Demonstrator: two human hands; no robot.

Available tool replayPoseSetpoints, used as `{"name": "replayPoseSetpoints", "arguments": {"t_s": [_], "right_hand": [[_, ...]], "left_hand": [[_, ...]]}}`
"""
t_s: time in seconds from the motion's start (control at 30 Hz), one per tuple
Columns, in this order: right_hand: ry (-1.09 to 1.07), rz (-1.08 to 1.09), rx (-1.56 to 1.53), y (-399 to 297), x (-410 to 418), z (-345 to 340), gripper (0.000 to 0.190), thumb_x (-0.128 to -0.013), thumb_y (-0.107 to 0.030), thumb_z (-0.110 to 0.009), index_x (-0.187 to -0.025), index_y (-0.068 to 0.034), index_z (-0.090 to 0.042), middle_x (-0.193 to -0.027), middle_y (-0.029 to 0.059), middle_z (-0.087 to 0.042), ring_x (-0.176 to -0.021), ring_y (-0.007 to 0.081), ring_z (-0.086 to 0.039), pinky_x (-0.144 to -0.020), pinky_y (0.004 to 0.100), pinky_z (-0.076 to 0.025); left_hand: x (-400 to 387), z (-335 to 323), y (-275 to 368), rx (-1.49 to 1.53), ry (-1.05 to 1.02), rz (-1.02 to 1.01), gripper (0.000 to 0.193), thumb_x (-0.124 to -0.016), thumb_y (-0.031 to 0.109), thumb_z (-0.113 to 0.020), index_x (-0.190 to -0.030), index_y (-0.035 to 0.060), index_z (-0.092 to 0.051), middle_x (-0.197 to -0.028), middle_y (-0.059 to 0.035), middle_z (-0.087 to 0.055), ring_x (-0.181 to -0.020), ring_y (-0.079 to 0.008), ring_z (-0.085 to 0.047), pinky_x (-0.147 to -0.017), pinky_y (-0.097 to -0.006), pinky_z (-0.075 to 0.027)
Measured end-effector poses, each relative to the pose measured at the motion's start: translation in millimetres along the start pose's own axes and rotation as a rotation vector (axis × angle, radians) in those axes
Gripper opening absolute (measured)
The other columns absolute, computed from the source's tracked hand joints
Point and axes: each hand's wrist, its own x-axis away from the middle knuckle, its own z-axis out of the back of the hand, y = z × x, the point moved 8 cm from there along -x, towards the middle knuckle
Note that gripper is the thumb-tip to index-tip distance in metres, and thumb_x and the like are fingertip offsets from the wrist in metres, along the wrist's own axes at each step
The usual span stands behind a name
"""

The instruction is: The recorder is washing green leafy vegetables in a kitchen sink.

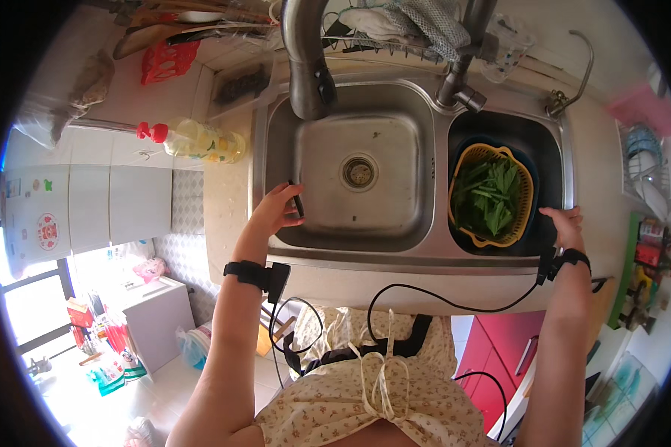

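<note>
My left hand [274, 209] is over the left rim of the large stainless steel sink basin [391, 134], with a small, narrow black object [297, 201] between thumb and fingers. What that object is cannot be made out. My right hand [564, 223] is at the right rim of the smaller basin [549, 156], fingers apart and nothing seen in them. Just left of it, inside that basin, a yellow plastic colander basket [500, 150] sits in a dark blue bowl [531, 162]. Green leafy vegetables [489, 193] lie in the basket. The large basin's drain [360, 172] is uncovered.
A faucet spout [307, 67] hangs over the large basin; its base [455, 84] stands between the basins. A yellowish bottle with a red pump [207, 141] stands at left. A thin second tap [584, 67] rises at back right. Black cables [452, 304] run from both wrists.
</note>
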Motion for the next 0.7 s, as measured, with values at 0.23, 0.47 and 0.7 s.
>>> {"name": "replayPoseSetpoints", "arguments": {"t_s": [0.23, 0.47, 0.7], "right_hand": [[-0.154, -0.012, -0.038, -17, 18, 5, 0.111, -0.056, -0.037, -0.079, -0.139, -0.004, -0.013, -0.142, 0.0192, -0.016, -0.131, 0.0379, -0.019, -0.105, 0.0498, -0.026], [0.007, 0.019, 0.104, -19, 21, 14, 0.111, -0.056, -0.039, -0.078, -0.139, -0.001, -0.015, -0.141, 0.0223, -0.019, -0.131, 0.0406, -0.018, -0.106, 0.0468, -0.024], [0.116, 0.027, 0.123, -20, 22, 17, 0.106, -0.054, -0.036, -0.079, -0.136, -0.001, -0.022, -0.137, 0.0236, -0.028, -0.126, 0.0407, -0.030, -0.103, 0.0448, -0.030]], "left_hand": [[5, -9, -3, 0.032, -0.059, 0.007, 0.038, -0.080, 0.027, -0.063, -0.111, 0.0092, -0.051, -0.098, -0.0012, -0.047, -0.086, -0.0186, -0.044, -0.067, -0.0396, -0.052], [7, -17, 10, 0.007, -0.077, -0.016, 0.028, -0.082, 0.027, -0.061, -0.104, 0.0112, -0.054, -0.091, 0.0005, -0.047, -0.083, -0.0166, -0.044, -0.067, -0.0380, -0.052], [9, -25, 12, -0.009, -0.082, -0.016, 0.032, -0.081, 0.027, -0.062, -0.108, 0.0108, -0.053, -0.089, 0.0001, -0.047, -0.080, -0.0159, -0.045, -0.068, -0.0388, -0.053]]}}
